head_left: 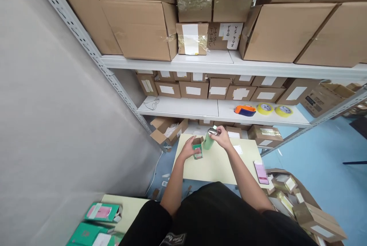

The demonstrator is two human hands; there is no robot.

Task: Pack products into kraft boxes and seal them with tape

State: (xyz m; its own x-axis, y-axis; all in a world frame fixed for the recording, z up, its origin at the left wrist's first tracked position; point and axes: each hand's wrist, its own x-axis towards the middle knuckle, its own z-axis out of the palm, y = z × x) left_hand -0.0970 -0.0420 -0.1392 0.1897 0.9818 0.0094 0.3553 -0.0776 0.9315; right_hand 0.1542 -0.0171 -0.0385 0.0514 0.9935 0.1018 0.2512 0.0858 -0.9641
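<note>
Fingers of the left hand (189,149) are closed around a small green box (198,156) with a pink panel and an open top; any print on it is too small to read. Thumb and fingers of the right hand (222,138) are clamped on the silver top of a pale green bottle (208,143), just right of the box. Both items are over the far left part of a cream table (212,169); whether the bottle's base rests on it, I cannot tell. A dark mark on the bottle's side is illegible.

Near the right forearm lies a white paper (237,149), and at the table's right edge a phone (261,172) with a pink screen, its text unreadable.

Beyond stands a white shelf unit (197,64) stacked with brown cartons. One upper carton (213,39) carries handwriting turned sideways, seemingly "1-3-49" on one line, with more numbers on white slips beside it. White labels on the cartons of the middle level are too small to read. That level also holds glasses (151,103), an orange and blue item (245,110) and two yellow tape rolls (264,109). At lower left, larger green boxes (88,234) bear pink and white panels. White lettering on the wearer's black shirt (218,215) is only partly visible.
</note>
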